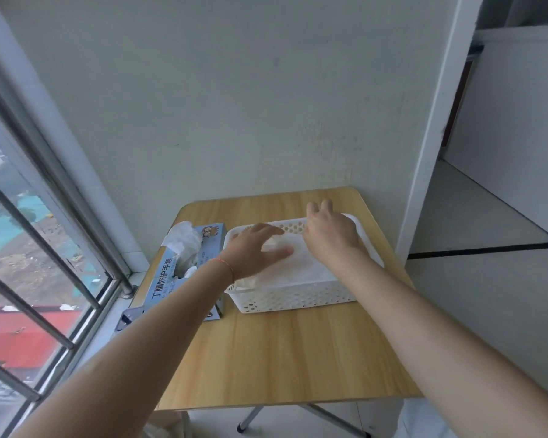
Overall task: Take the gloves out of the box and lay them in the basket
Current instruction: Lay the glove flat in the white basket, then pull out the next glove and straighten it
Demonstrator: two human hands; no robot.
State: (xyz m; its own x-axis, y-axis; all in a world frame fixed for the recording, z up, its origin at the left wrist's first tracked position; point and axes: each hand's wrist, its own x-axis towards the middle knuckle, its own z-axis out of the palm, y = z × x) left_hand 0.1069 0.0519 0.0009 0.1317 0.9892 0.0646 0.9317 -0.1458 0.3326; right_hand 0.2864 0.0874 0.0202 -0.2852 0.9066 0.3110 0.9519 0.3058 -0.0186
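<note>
A blue glove box [159, 287] lies at the table's left edge, with white gloves [184, 240] sticking up out of its opening. To its right stands a white perforated basket [298, 298] holding a flat layer of white gloves [301, 270]. My left hand [253, 249] hovers over the basket's left part with fingers spread and straight, touching or just above the gloves. My right hand [331, 235] is over the basket's far right part, back toward the camera, fingers pointing away; whether it holds anything is hidden.
The small wooden table [282, 352] stands in a corner, against a white wall at the back. A window with metal bars [38, 248] runs along the left. A white door frame [434, 121] rises to the right. Folding legs show below the table's front edge.
</note>
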